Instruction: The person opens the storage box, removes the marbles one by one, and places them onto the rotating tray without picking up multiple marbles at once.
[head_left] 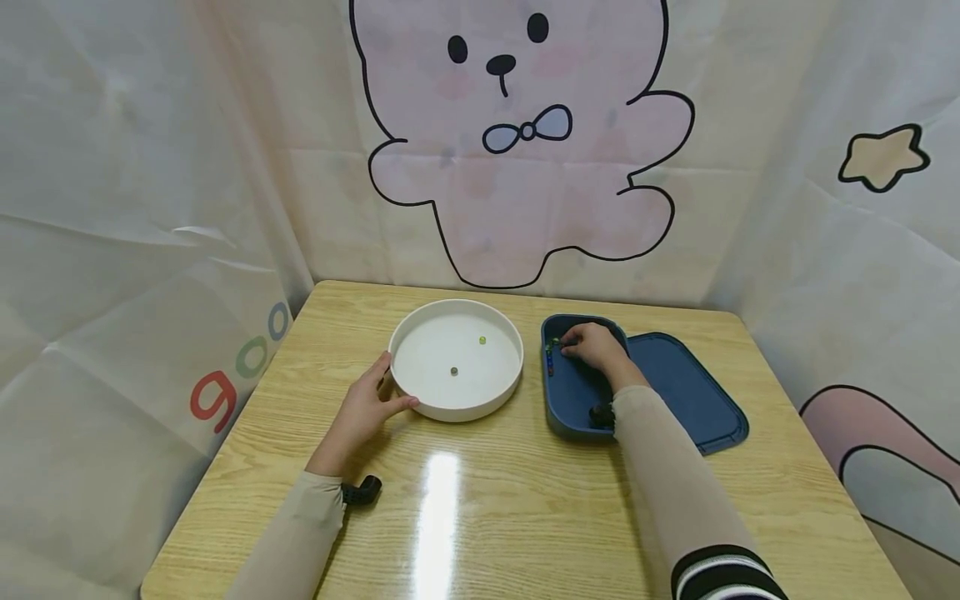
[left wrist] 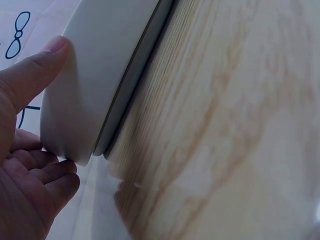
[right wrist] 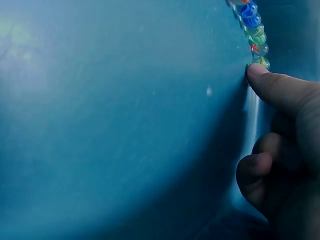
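Note:
A round white tray [head_left: 457, 408] stands on the table, with a yellow-green marble [head_left: 482, 340] and a brownish marble [head_left: 453, 372] lying apart in it. Thumb and fingers of my left hand [head_left: 362, 408] hold its outer wall from the left; the wall [left wrist: 95, 75] fills the upper part of the left wrist view. Inside a blue box [head_left: 577, 429], my right hand [head_left: 596, 346] reaches the marbles along the left wall. In the right wrist view, its thumb tip is on a yellow-streaked marble [right wrist: 263, 62] at the end of a row of marbles [right wrist: 251, 20]; the index finger is mostly hidden.
A blue lid [head_left: 690, 392] lies against the right side of the box. The wooden table [head_left: 495, 508] meets a printed cloth backdrop [head_left: 315, 200] at its far edge. Black wrist cameras sit on both forearms, the right one partly over the box.

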{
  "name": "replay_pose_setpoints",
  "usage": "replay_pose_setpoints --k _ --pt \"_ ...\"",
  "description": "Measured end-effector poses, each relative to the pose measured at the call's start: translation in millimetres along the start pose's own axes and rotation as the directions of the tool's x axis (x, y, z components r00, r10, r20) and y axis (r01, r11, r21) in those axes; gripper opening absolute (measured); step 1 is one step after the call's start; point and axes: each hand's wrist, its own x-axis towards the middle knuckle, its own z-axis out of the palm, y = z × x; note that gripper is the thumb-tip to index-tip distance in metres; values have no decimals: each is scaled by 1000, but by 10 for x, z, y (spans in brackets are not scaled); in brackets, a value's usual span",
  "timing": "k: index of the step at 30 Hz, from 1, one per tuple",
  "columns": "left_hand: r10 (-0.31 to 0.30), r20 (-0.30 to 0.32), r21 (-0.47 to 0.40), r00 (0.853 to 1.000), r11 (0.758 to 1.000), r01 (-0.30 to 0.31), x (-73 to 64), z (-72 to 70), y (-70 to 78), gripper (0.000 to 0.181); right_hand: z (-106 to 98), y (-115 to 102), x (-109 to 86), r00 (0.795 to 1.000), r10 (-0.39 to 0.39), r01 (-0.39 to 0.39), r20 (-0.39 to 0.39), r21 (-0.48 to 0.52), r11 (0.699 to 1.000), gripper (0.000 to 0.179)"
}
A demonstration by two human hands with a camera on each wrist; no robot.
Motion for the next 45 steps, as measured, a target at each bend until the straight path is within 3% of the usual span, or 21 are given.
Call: replay_pose_setpoints --k 13,24,31,37,45 --pt "-6 0 9 1000 1000 6 -2 13 9 107 -20 14 -21 999 35 -36 10 45 998 22" --pt "11 -4 13 1000 1000 -11 5 4 3 111 -131 -67 -52 997 6 2 -83 91 996 24" --pt "-10 4 -5 1000 1000 10 1 -3 3 111 -174 -137 -60 996 -30 41 -85 133 990 22" --pt "-7 3 -20 1000 1000 7 3 13 -23 110 -251 -205 -50 989 -101 119 -111 167 979 19" --pt "-1 1 -21 1000 1000 1 8 20 -11 107 -443 -429 -92 979 -187 200 -79 218 955 19"
